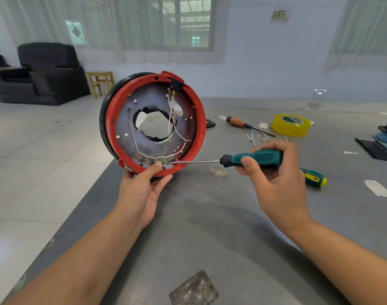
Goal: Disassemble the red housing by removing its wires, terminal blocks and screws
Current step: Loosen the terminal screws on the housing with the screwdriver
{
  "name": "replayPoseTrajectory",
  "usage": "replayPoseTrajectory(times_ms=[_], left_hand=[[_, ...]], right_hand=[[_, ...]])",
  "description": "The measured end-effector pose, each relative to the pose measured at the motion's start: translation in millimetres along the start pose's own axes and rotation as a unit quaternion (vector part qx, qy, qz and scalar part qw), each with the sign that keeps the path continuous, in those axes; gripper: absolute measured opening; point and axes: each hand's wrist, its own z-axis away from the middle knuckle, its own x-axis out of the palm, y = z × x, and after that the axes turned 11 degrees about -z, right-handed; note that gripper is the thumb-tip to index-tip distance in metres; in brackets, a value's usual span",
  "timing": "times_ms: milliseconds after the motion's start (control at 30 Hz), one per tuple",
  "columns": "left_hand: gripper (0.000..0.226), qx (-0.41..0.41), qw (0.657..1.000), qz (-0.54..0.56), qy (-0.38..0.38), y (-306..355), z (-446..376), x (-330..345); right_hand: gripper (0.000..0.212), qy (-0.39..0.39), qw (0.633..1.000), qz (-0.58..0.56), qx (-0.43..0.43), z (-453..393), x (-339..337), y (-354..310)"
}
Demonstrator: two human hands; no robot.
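The left hand (142, 190) is gripping the red housing (153, 122) upright on the worktop (210, 216) to steady it; the right hand (276, 172) is grasping a screwdriver (243, 160), its tip reaching a terminal screw (166, 162) just above the left thumb.

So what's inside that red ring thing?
Inside the red housing: a grey plate with a ragged central hole, white wires ending in brass terminals along the bottom. The thumb of the left hand covers part of that row.
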Motion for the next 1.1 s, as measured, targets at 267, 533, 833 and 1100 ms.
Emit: replayPoseTrajectory(times_ms=[267,533,833,1100], left_hand=[[0.036,0.01,0.998,-0.038,-0.051,-3.5,10.9,4.6],[0.044,-0.005,0.999,-0.022,-0.045,-1.6,9.2,2.9],[0.045,-0.005,1.0,-0.008,-0.03,0.2,6.2,0.8],[0.046,-0.008,1.0,-0.014,-0.017,1.9,7.5,0.9]], right_hand=[[0.041,-0.067,0.997,0.014,0.024,14.8,12.6,10.0],[0.028,-0.073,0.984,-0.104,0.128,10.3,7.0,5.6],[0.036,-0.11,0.968,-0.128,0.188,-20.2,-14.0,-0.6],[0.038,-0.113,0.937,-0.194,0.269,-46.4,-27.5,-5.5]])
